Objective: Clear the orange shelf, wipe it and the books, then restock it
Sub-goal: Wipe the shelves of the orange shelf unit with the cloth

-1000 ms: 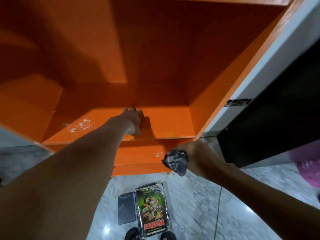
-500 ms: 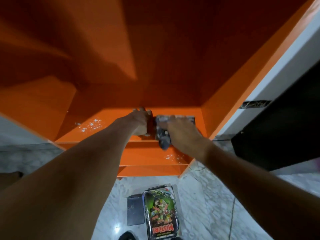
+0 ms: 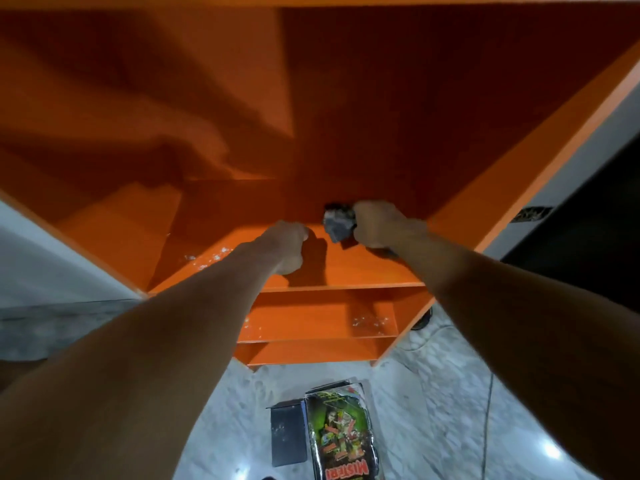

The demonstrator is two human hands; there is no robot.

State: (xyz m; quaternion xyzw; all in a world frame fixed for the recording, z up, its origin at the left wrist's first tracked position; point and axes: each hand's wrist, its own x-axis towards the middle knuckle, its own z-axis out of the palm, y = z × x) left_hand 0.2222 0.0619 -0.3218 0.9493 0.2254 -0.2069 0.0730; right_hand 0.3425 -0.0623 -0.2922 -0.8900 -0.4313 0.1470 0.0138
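On the marble floor, just before the foot of the orange shelf, a stack of books is seen lying flat, topped by a green cover with red lettering. A dark flat book lies touching its left side. A thin cable is trailed over the floor to the right of the shelf's foot.

The two lowest boards of the shelf are bare, and white specks are scattered on the upper one of them. On the board above these, the left hand is rested near the front edge, its fingers turned away from the camera; whether they are spread or bent cannot be told. More white specks lie on this board to the left of that hand. Deeper in, against the shelf's back panel, a crumpled grey cloth is gripped in the curled fingers of the right hand and pressed down on the same board.
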